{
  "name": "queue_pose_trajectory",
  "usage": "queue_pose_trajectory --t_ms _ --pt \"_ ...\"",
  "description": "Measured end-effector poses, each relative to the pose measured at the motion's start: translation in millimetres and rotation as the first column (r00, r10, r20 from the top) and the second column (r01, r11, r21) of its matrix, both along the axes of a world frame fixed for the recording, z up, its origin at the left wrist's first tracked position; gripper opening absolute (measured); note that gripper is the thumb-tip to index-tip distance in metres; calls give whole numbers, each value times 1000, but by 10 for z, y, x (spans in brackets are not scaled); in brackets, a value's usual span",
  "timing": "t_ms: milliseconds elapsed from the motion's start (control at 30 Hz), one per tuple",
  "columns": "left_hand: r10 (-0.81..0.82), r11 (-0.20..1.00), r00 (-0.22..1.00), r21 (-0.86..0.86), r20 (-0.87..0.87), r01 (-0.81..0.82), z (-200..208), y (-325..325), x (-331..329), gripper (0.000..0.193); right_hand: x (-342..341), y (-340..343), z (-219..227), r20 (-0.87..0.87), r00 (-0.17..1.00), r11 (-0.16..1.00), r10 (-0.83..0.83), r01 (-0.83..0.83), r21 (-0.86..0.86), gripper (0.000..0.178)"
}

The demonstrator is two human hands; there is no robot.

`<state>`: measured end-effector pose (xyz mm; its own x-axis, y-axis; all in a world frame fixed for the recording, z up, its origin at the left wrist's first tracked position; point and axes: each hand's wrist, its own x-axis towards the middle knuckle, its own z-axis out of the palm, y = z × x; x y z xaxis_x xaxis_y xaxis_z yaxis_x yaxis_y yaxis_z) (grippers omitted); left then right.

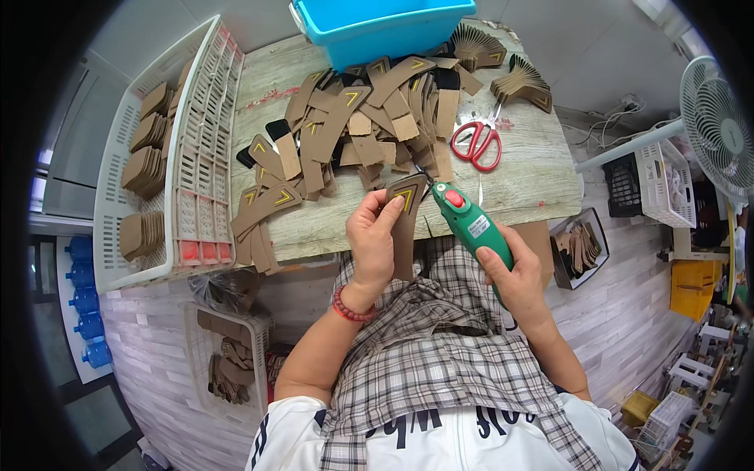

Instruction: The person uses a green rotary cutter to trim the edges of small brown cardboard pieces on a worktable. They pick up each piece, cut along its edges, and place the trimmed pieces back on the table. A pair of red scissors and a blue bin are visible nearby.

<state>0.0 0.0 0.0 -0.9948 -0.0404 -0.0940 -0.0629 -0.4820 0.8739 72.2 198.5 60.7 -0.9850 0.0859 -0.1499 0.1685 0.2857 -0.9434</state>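
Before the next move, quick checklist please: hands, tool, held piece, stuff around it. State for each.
1. Left hand has the brown piece pinched: ok.
2. Right hand wrapped around the green power tool: ok.
3. Left fingers apart from the tool tip: ok.
4. Tool running or off: cannot tell; its red switch shows, but nothing gives its setting.
5. Red-handled scissors apart from both hands: ok, lying on the table.
6. Space just beyond the tip clear: not ok, a heap of loose brown pieces lies there.
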Motion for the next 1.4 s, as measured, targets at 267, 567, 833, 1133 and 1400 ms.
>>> queue_pose_trajectory --t_ms 267,567,833,1133,1400 --pt "-59 988 996 -150 -64 49 133 -148 -59 12 11 15 56 27 999 999 34 -33 -37 42" --pt "-196 908 977 -390 -80 150 187 -429 -213 10 25 69 43 55 994 995 98 -98 -17 43" --pt "-327 827 942 -504 -71 249 252 -590 -332 12 15 104 60 82 985 988 155 -155 0 42" --pt "-480 677 877 -620 37 396 422 -651 -375 11 6 118 66 101 975 980 198 -197 -27 42" --pt "-559 644 818 -551 134 530 530 -600 -357 12 -18 110 77 77 970 973 232 -231 -28 42"
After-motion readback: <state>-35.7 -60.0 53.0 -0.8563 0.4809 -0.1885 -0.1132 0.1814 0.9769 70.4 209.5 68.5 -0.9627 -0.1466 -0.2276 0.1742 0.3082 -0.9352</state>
